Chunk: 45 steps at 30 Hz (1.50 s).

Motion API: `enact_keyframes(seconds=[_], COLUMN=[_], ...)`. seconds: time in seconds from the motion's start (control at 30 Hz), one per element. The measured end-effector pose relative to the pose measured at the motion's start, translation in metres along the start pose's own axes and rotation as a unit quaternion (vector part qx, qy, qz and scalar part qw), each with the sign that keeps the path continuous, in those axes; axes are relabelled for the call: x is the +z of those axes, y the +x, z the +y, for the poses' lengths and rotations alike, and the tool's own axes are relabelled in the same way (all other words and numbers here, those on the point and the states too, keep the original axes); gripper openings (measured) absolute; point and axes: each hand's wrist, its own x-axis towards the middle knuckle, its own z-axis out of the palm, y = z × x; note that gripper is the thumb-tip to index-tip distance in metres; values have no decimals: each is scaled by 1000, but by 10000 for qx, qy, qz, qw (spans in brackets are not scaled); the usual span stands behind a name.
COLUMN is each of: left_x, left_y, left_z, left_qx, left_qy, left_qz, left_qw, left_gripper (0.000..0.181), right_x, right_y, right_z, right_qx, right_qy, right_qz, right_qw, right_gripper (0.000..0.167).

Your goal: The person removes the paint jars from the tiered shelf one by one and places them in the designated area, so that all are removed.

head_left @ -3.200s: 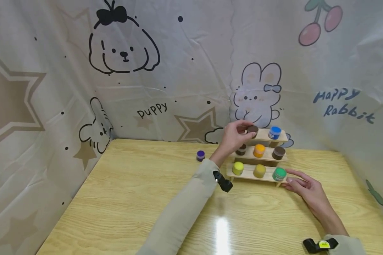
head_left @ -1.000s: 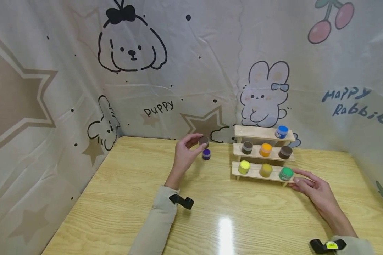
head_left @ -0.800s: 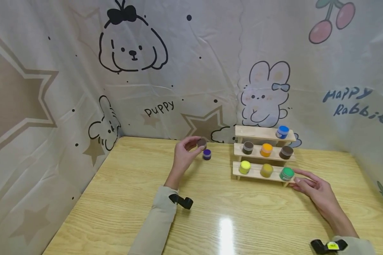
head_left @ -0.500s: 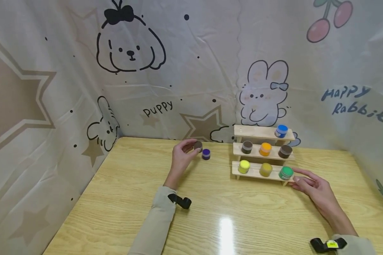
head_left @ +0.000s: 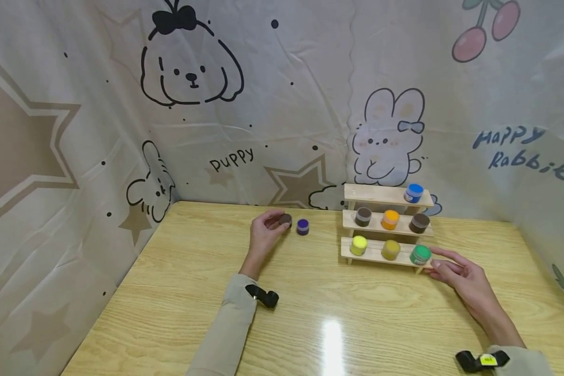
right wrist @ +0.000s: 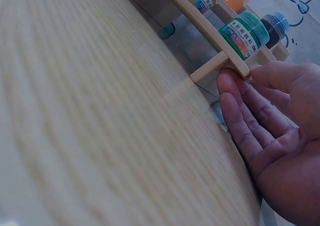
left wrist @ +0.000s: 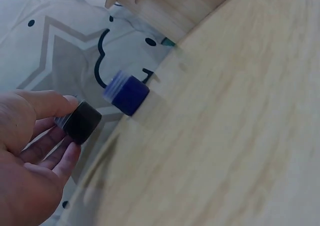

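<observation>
My left hand point(head_left: 264, 235) pinches a small dark brown paint jar point(head_left: 287, 220) between thumb and fingers. In the left wrist view that jar point(left wrist: 84, 123) is held low by the table; whether it touches is unclear. A purple paint jar point(head_left: 303, 226) stands on the table just right of it. My right hand point(head_left: 467, 282) pinches the right end of the lowest shelf of a three-tier wooden stand point(head_left: 371, 194). Beside those fingers sits a green jar point(head_left: 420, 254). The right wrist view shows thumb and forefinger on the shelf end point(right wrist: 240, 66).
On the top shelf is a blue jar point(head_left: 413, 193). The middle shelf bears an orange jar point(head_left: 390, 219) between two dark brown ones. Yellow point(head_left: 359, 245) and ochre point(head_left: 391, 249) jars share the bottom shelf with the green one. A printed curtain point(head_left: 263, 104) hangs behind the table point(head_left: 207, 261).
My left hand took the dark brown jar from the top shelf's left side, carried it left past the purple jar and lowered it. The right hand keeps its hold on the stand.
</observation>
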Motion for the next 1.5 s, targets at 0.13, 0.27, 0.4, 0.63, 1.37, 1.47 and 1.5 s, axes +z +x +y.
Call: enact_keyframes(seconds=[0.13,0.27,0.4,0.63,1.37,1.47,1.5], left_x=[-1,-1,-1,-2,0,4,6], left_y=[-1,-1,0,0,-6,-6,-6], left_z=[-7,-12,-15,-16,11,19,23], left_qx=[-115,-137,-120,-186,204,466,568], left_qy=[145,299,327,367,1046,1140,1153], left_qz=[103,180,185,160,11,-13,-47], left_qw=[9998,9993,9992,9990,9943,9924,9917], left_gripper=[35,32,32,32,34,33,33], right_x=[0,0,0,0,-1,-1,-1], right_y=[0,0,-1,0,0,0,-1], right_z=[1,1,1,0,2,2,1], right_qx=[8,20,57,34,95,94,93], right_qy=[-64,-38,-65,-158,-12,24,54], right_qz=[22,31,57,87,54,52,48], right_qw=[10000,10000,9999,9998,9999,9999,9999], right_gripper=[42,43,42,42,40,39,39])
